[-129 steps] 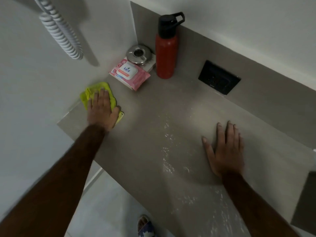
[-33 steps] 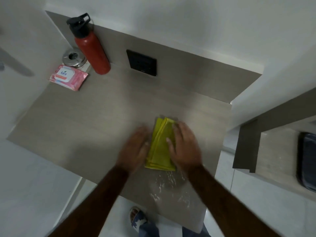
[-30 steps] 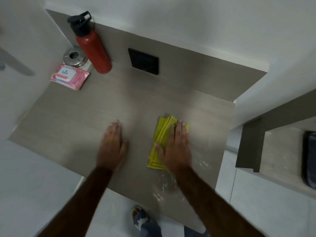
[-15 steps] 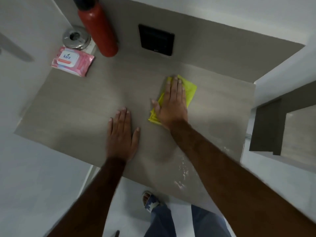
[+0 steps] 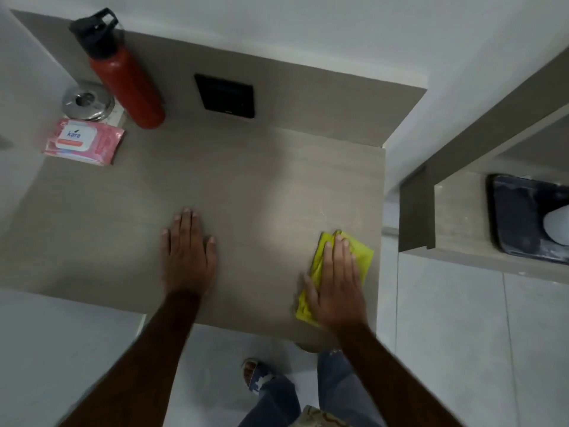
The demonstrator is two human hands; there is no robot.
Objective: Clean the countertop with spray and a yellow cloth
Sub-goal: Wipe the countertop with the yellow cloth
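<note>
Yellow cloth, folded into a thick pad, lies at the near right corner of the grey counter, close to both the front and right rims.

Head view: the right hand lies flat on top of the cloth, fingers straight and together, pressing down and gripping nothing. Cloth shows past the fingertips, along the right side and under the thumb. Its long axis runs front to back, leaning slightly right, roughly in line with the forearm.

The left hand rests flat on bare counter, well apart to the left, holding nothing.

Faint wet specks sit just beyond the cloth.

Judgement: the next stroke probably goes away from the body or leftward, since rims bound the other two sides. The red bottle and pink wipes pack sit at the far left, well clear.
</note>
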